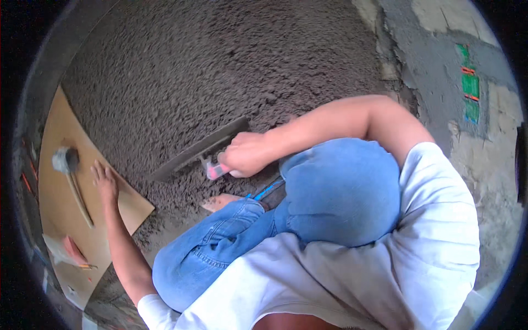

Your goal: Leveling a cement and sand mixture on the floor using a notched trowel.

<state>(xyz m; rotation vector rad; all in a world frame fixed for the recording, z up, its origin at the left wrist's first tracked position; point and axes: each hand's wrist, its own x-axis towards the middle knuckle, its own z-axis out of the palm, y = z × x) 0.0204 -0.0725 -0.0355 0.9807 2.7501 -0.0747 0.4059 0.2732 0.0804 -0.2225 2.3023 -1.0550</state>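
My right hand [248, 155] is closed round the pinkish handle of a plastering trowel [201, 149]. The trowel's long flat blade is tilted against the rough grey mortar bed [231, 60] ahead of my knees. My left hand [104, 181] lies with its fingers spread on a large tan board [124, 201] at the left. Beside that hand, a mallet [67, 160] with a whitish and dark head and a thin pale handle rests on the same board.
A clear bag with something reddish [69, 250] lies on the near part of the board. On the right, a wall with patchy grey plaster [429, 60] carries green electrical boxes [471, 85]. My bare foot [221, 202] is at the mortar's near edge.
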